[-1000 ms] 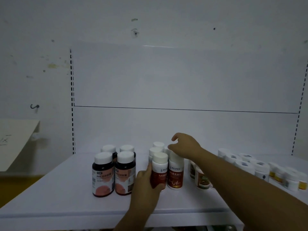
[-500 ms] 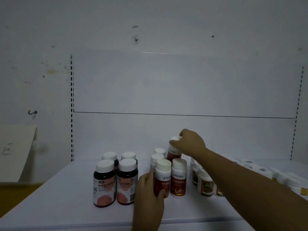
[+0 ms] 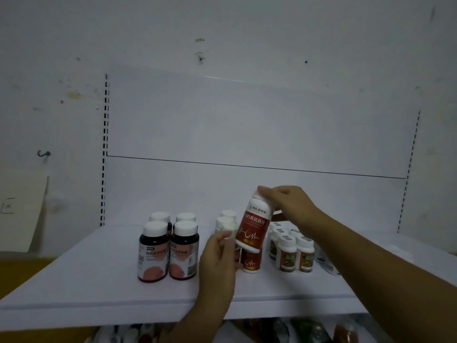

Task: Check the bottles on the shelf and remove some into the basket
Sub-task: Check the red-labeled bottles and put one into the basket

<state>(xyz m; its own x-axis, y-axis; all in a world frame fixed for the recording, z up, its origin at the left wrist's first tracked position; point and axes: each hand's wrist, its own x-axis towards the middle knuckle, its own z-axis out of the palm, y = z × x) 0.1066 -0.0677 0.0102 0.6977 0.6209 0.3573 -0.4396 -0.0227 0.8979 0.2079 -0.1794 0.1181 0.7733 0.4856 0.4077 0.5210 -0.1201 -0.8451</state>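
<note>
The right hand [image 3: 289, 204] has lifted the red-labelled bottle [image 3: 253, 226] off the shelf [image 3: 99, 280]. It now hangs tilted, up and to the right of the dark bottles [image 3: 154, 253], label towards the camera, with fingers and thumb clamped round its white cap. The left hand [image 3: 217, 258], just right of the dark bottles, still curls round a white-capped bottle [image 3: 229, 229] standing on the shelf. The lifted bottle looks ready for checking and is not yet binned. No basket can be made out.
</note>
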